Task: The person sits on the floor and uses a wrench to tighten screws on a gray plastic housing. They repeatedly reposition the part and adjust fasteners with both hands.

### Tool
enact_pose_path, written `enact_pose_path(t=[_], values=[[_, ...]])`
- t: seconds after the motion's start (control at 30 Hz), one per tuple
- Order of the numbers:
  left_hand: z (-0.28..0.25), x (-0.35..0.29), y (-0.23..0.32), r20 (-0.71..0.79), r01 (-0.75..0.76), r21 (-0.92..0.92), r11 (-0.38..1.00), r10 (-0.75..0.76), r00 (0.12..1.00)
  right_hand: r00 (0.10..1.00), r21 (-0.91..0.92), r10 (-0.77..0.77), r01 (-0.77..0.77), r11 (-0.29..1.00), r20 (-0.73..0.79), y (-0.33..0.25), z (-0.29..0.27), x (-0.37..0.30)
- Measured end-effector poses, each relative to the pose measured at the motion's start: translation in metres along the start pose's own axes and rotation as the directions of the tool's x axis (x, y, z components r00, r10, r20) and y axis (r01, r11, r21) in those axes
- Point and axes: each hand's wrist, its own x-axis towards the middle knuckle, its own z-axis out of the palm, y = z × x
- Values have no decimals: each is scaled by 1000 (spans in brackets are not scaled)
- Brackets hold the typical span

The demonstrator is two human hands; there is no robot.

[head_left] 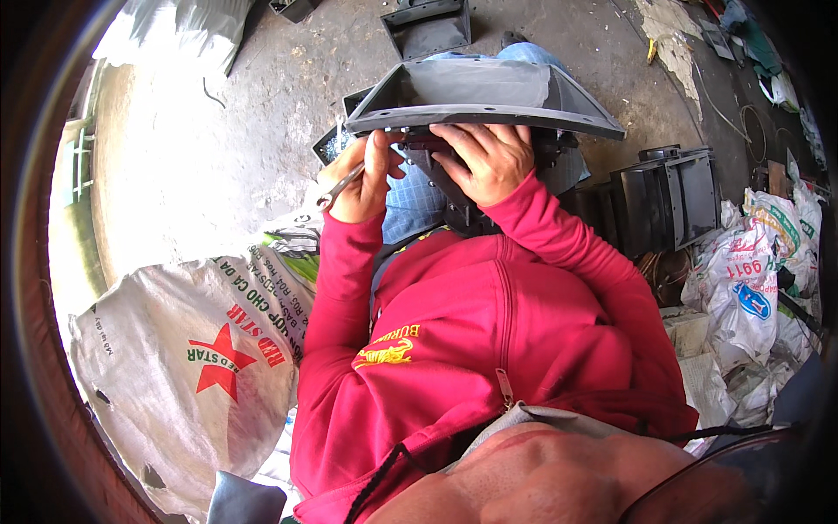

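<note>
A black flanged metal housing (489, 113), wide and open at its far side, rests over my knees with its long flange toward me. In my left hand (362, 179) is a metal wrench (340, 186); its ring end points back toward my sleeve, and its other end is hard to see by the bolts under the flange. My right hand (496, 166) grips the housing from below, fingers bent up against its underside. Dark brackets with several small bolts (456, 184) hang between the hands. Part of the underside is hidden by my fingers.
Left of my knees sits a small box of metal fasteners (330, 145). Another black housing (428, 31) lies on the floor ahead, and more black parts (668, 201) stand at right. White sacks (192, 384) lie at left, with printed bags (742, 279) at right.
</note>
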Motion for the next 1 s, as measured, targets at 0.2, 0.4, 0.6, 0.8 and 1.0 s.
enact_pose_path(t=[0.2,0.4,0.6,0.8,1.0], values=[[10,13,-10,8,-186,224,957,189,982,999,-17,24,-24,1000,23,-3,-2,0],[19,15,-14,-11,-216,283,934,228,974,999,-33,31,-30,999,10,1,5,-4],[-27,4,-41,24,203,-260,944,-203,979,999,-60,28,-30,998,-25,7,8,-7],[-1,2,-3,-68,84,-210,974,-100,993,999,54,7,-9,999,34,-1,6,-4],[8,6,-11,8,-34,88,996,33,999,997,30,31,-33,999,66,-8,12,-2]])
